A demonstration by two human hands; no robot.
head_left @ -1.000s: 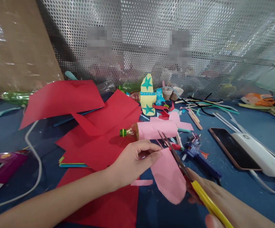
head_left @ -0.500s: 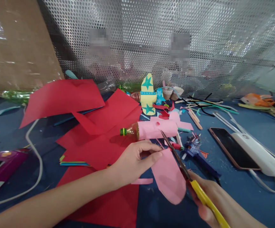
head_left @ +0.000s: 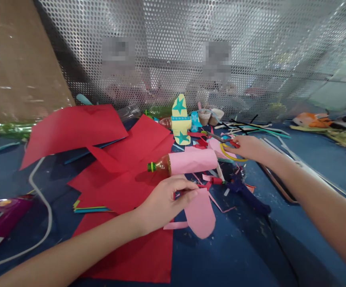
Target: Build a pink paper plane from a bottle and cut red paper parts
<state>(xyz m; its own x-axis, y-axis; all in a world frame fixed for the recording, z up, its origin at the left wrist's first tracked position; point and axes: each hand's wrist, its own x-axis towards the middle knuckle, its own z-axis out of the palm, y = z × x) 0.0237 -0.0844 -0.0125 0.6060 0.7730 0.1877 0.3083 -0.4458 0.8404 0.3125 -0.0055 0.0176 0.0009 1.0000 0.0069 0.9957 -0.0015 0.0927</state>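
1. Clock directions are read around the pink-wrapped bottle (head_left: 190, 161), which lies on its side near the middle of the blue desk (head_left: 220, 255), its green cap (head_left: 151, 167) toward 9 o'clock.
2. Nearest, at 6 o'clock, a narrow pink strip (head_left: 175, 225) lies just beside the rounded pink paper piece (head_left: 202, 217), which is at 5 o'clock.
3. At 7 o'clock is the left hand (head_left: 165, 203); its grip is closed, thumb and forefinger pinching the upper left corner of that piece.
4. Between 8 and 9 o'clock, well apart, a purple power strip (head_left: 5, 217) sits by a white cord (head_left: 37, 187).
5. At 4 o'clock lies a dark blue glue gun (head_left: 249, 197).
6. At 9 o'clock, overlapping red sheets (head_left: 122, 179) spread out, reaching beneath the bottle's neck.
7. Between 2 and 3 o'clock, the right hand (head_left: 249, 147) has its fingertips at the yellow handles of the scissors (head_left: 216, 136); whether this grip is clamped or loose cannot be told.
8. Farther off, at 12 o'clock, stands a yellow paper plane (head_left: 180, 126) with teal stars.
9. Behind it rises a perforated metal panel (head_left: 169, 44).
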